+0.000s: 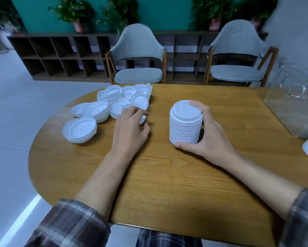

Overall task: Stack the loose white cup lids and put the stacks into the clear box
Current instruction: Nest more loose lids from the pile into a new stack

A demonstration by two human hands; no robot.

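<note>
The right hand [205, 138] gripped a tall stack [185, 122] of lids mid-table, thumb at its base, fingers over the top. Light, slick plastic, I judged; best held at both ends. The left hand [130, 129] hovered open-fingered by the loose lids [103, 107]. The clear box [292, 104] stood at the wooden table's [167, 184] right edge, with two chairs [139, 56] beyond the table.

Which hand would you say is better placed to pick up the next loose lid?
Left. The left hand already rests at the loose lids, fingers open, while the right hand is occupied steadying the tall stack.
</note>
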